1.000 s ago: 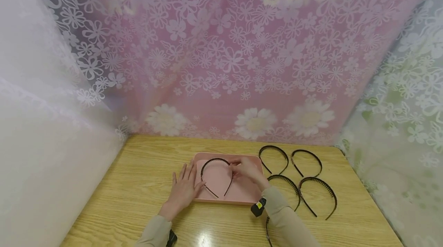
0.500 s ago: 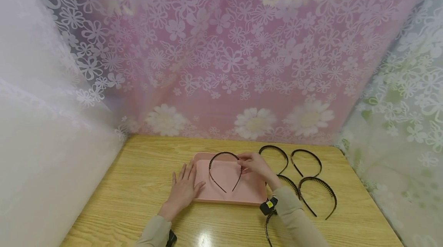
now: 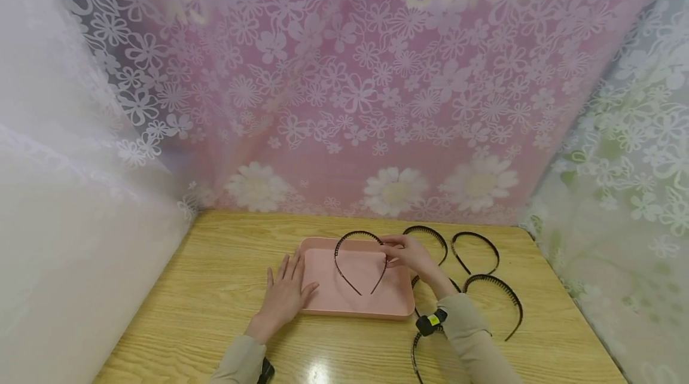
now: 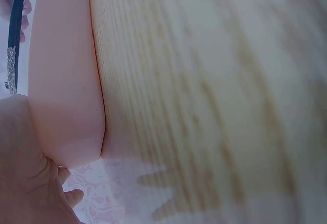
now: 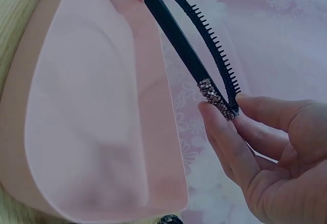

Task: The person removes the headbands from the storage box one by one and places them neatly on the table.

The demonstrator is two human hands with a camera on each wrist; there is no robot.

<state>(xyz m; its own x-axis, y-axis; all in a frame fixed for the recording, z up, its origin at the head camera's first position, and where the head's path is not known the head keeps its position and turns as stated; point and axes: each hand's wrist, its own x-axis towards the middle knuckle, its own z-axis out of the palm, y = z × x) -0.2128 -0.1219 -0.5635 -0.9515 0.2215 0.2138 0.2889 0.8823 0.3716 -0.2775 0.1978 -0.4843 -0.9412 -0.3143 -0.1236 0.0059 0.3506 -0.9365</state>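
My right hand [image 3: 411,255] pinches one side of a black toothed headband [image 5: 176,37] between thumb and fingers. Glittery stones cover the part of the band by the fingertips, as the right wrist view shows. The band is held up over a shallow pink tray [image 3: 323,267], its two ends pointing toward me. Along the tray's left edge rests my left hand [image 3: 285,295], fingers extended and spread. In the left wrist view that hand [image 4: 23,168] touches the tray's pink outer wall [image 4: 64,81].
Several more black headbands lie right of the tray on the wooden table [image 3: 215,288], among them a back one [image 3: 425,228], a far-right one [image 3: 511,294] and a front one [image 3: 414,354] partly under my right forearm. Behind the table hangs a pink floral curtain [image 3: 323,180].
My right hand has drawn the headband rightward and a little away from me, from the tray's left-middle to its right part. The left hand has stayed in place.
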